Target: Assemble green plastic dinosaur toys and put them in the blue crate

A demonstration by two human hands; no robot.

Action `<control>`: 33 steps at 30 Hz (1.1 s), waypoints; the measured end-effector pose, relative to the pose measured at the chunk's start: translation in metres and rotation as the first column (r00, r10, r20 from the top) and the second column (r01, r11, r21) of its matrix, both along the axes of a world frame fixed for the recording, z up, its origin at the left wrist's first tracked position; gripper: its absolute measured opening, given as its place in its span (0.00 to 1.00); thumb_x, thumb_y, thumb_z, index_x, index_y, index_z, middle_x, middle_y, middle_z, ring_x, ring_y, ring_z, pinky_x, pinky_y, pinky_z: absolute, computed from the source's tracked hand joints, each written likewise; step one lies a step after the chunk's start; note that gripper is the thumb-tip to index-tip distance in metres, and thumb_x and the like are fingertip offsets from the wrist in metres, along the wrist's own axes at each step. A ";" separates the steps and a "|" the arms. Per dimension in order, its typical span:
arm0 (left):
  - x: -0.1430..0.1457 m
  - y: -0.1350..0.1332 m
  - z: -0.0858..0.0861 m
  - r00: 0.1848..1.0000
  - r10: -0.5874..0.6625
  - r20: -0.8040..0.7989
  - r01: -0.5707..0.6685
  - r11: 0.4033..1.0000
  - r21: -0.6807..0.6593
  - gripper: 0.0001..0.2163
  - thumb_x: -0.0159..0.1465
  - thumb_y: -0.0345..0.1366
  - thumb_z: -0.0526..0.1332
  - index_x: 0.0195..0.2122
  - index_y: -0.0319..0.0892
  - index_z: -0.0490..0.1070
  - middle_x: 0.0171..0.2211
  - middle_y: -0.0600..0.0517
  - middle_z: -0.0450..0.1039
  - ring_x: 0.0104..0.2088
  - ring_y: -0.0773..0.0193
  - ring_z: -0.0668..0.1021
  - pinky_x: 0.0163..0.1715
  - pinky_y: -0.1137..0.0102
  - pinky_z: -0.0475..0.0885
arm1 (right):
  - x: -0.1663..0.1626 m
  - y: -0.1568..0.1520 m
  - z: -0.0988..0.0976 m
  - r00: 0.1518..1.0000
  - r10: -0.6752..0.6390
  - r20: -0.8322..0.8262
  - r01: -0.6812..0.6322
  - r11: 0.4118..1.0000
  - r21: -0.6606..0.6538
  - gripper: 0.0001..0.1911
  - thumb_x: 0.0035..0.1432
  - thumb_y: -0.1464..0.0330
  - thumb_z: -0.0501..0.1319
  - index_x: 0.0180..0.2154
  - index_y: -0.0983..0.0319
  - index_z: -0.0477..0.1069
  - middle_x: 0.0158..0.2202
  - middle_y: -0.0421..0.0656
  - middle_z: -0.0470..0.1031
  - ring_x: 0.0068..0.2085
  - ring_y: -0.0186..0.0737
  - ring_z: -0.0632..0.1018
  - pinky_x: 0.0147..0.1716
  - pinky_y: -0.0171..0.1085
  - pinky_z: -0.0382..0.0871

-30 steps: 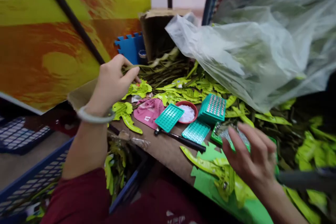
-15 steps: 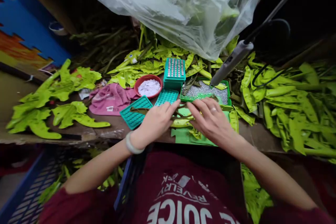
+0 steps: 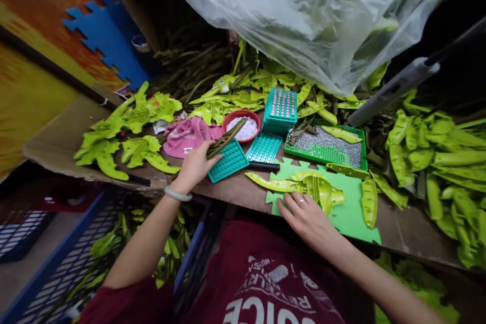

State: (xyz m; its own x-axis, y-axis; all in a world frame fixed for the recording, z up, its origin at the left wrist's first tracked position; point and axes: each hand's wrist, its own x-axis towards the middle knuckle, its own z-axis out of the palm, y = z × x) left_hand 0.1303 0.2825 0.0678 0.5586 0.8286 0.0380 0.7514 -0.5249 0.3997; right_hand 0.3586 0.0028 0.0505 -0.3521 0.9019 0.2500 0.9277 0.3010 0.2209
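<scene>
My left hand (image 3: 195,167) is closed on a dark olive plastic strip (image 3: 230,137), held tilted above the teal grid tray (image 3: 228,162). Its thumb points toward the tray's left edge. My right hand (image 3: 307,216) lies with fingers stretched out at the lower edge of a yellow-green molded plastic piece (image 3: 321,190). That piece, leaf-like with a long curved tail, rests hollow side up on a green foam mat (image 3: 351,217). Whether the right fingertips press on the piece or only on the mat is hard to tell.
A red bowl (image 3: 255,137) of white bits, a teal block of silver discs (image 3: 281,106) and a green tray of tiny silver parts (image 3: 326,144) stand behind. A grey tool (image 3: 395,91) hangs at right. Yellow-green pieces (image 3: 455,157) pile up. A pink cloth (image 3: 190,136) lies left.
My hands have moved apart: the left went left with the dark olive strip, the right came back toward the mat's near edge. The molded piece is now uncovered. The camera view has turned.
</scene>
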 end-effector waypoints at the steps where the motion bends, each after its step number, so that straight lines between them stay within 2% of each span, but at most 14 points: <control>1: -0.002 0.007 0.005 1.000 -0.009 0.018 0.009 1.000 0.006 0.21 0.65 0.46 0.63 0.56 0.42 0.71 0.49 0.45 0.80 0.48 0.50 0.81 0.49 0.61 0.75 | 0.001 -0.002 0.000 1.000 0.011 0.000 -0.011 1.000 -0.017 0.16 0.62 0.78 0.56 0.50 0.70 0.73 0.46 0.54 0.76 0.48 0.52 0.74 0.42 0.46 0.69; 4: 0.000 0.030 0.033 0.997 0.003 0.080 -0.009 0.997 0.076 0.20 0.64 0.46 0.64 0.54 0.43 0.73 0.46 0.47 0.80 0.45 0.52 0.81 0.48 0.61 0.75 | 0.002 -0.008 -0.001 0.998 0.034 0.059 -0.028 0.995 -0.094 0.14 0.62 0.78 0.55 0.47 0.68 0.74 0.45 0.54 0.77 0.47 0.51 0.73 0.39 0.45 0.70; 7: 0.025 0.043 0.065 0.992 0.028 0.121 -0.058 0.966 0.253 0.18 0.65 0.42 0.63 0.55 0.43 0.72 0.49 0.47 0.77 0.50 0.51 0.79 0.51 0.59 0.74 | 0.004 -0.005 0.001 0.995 0.051 0.088 -0.041 0.993 -0.110 0.12 0.63 0.78 0.55 0.43 0.67 0.75 0.40 0.52 0.77 0.40 0.47 0.73 0.33 0.43 0.69; 8: 0.038 0.040 0.072 0.990 0.006 0.141 -0.051 0.948 0.315 0.18 0.66 0.40 0.62 0.56 0.43 0.70 0.52 0.46 0.75 0.53 0.51 0.78 0.53 0.58 0.73 | 0.006 -0.004 0.002 0.998 0.047 0.049 -0.044 0.997 -0.070 0.12 0.63 0.78 0.55 0.44 0.68 0.75 0.40 0.52 0.77 0.40 0.46 0.73 0.33 0.43 0.70; 10: 0.065 0.015 0.076 0.977 -0.111 0.182 0.034 0.925 0.379 0.18 0.68 0.37 0.60 0.58 0.42 0.67 0.56 0.45 0.72 0.56 0.52 0.75 0.54 0.59 0.73 | 0.011 -0.004 0.002 0.992 0.007 -0.128 0.001 0.998 0.065 0.15 0.64 0.78 0.54 0.49 0.68 0.73 0.41 0.52 0.76 0.41 0.46 0.74 0.38 0.43 0.73; 12: 0.084 -0.028 0.065 0.941 -0.287 0.177 0.220 0.920 0.324 0.18 0.70 0.38 0.59 0.60 0.43 0.65 0.51 0.46 0.73 0.50 0.55 0.78 0.48 0.63 0.76 | 0.018 -0.010 0.001 0.925 -0.081 -0.371 0.160 0.970 0.186 0.19 0.65 0.79 0.53 0.55 0.66 0.70 0.42 0.52 0.74 0.42 0.45 0.74 0.41 0.43 0.74; 14: 0.092 -0.074 0.042 0.873 -0.483 0.064 0.459 0.860 0.225 0.22 0.70 0.40 0.61 0.64 0.43 0.61 0.49 0.45 0.73 0.42 0.58 0.80 0.39 0.66 0.77 | 0.023 -0.021 -0.004 0.823 -0.220 -0.525 0.376 0.902 0.211 0.22 0.65 0.79 0.52 0.57 0.62 0.69 0.42 0.51 0.72 0.42 0.44 0.75 0.40 0.43 0.75; 17: 0.082 -0.115 -0.002 0.774 -0.608 -0.177 0.633 0.746 0.206 0.28 0.69 0.46 0.64 0.66 0.42 0.60 0.44 0.46 0.72 0.33 0.60 0.79 0.29 0.67 0.74 | 0.030 -0.041 -0.012 0.735 -0.495 -0.464 0.617 0.772 0.153 0.17 0.66 0.77 0.54 0.53 0.61 0.72 0.42 0.50 0.70 0.38 0.43 0.73 0.36 0.41 0.74; 19: 0.066 -0.120 -0.024 0.728 -0.621 -0.290 0.684 0.686 0.247 0.30 0.69 0.50 0.63 0.67 0.41 0.60 0.40 0.47 0.71 0.31 0.59 0.78 0.28 0.67 0.73 | 0.033 -0.053 -0.014 0.698 -0.609 -0.377 0.687 0.718 0.110 0.12 0.65 0.75 0.57 0.48 0.62 0.74 0.42 0.51 0.71 0.37 0.43 0.73 0.35 0.41 0.73; 20: 0.058 -0.117 -0.031 0.713 -0.619 -0.328 0.699 0.666 0.261 0.30 0.69 0.51 0.62 0.67 0.41 0.60 0.38 0.48 0.70 0.31 0.59 0.78 0.28 0.67 0.73 | 0.035 -0.058 -0.013 0.689 -0.623 -0.370 0.694 0.714 0.091 0.09 0.64 0.75 0.59 0.45 0.62 0.74 0.42 0.51 0.71 0.38 0.44 0.73 0.35 0.42 0.73; 23: 0.036 -0.105 -0.037 0.697 -0.612 -0.373 0.710 0.660 0.245 0.31 0.71 0.47 0.60 0.71 0.44 0.54 0.38 0.48 0.70 0.31 0.59 0.77 0.29 0.68 0.72 | 0.044 -0.061 -0.007 0.714 -0.520 -0.469 0.633 0.766 0.112 0.06 0.61 0.75 0.62 0.41 0.62 0.73 0.44 0.52 0.71 0.43 0.48 0.75 0.40 0.46 0.74; 27: 0.031 -0.096 -0.030 0.690 -0.657 -0.303 0.722 0.657 0.219 0.33 0.71 0.41 0.60 0.74 0.48 0.48 0.40 0.48 0.71 0.34 0.58 0.77 0.34 0.67 0.74 | 0.064 -0.045 0.004 0.820 -0.304 -0.484 0.458 0.857 0.237 0.15 0.56 0.78 0.65 0.46 0.62 0.73 0.46 0.52 0.74 0.47 0.49 0.77 0.45 0.48 0.75; 30: 0.038 -0.090 -0.029 0.641 -0.698 -0.318 0.766 0.610 0.205 0.32 0.71 0.41 0.59 0.73 0.46 0.50 0.38 0.48 0.70 0.35 0.57 0.77 0.34 0.66 0.74 | 0.077 -0.028 0.004 0.878 -0.180 -0.443 0.278 0.946 0.168 0.20 0.58 0.77 0.65 0.53 0.67 0.72 0.50 0.56 0.77 0.52 0.52 0.77 0.47 0.48 0.76; 33: 0.044 -0.081 -0.030 0.581 -0.712 -0.394 0.807 0.568 0.163 0.29 0.72 0.40 0.57 0.72 0.44 0.52 0.38 0.48 0.70 0.35 0.57 0.76 0.34 0.65 0.74 | 0.083 -0.018 -0.002 0.923 -0.089 -0.375 0.116 0.992 0.050 0.19 0.62 0.76 0.61 0.55 0.70 0.72 0.54 0.56 0.78 0.55 0.52 0.76 0.47 0.49 0.77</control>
State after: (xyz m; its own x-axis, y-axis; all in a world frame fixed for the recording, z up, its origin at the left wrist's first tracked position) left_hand 0.1745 0.2014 0.0377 0.9971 0.0573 -0.0504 0.0564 -0.9982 -0.0199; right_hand 0.4415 -0.0151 0.0487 -0.1286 0.9036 0.4087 0.9722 0.1962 -0.1278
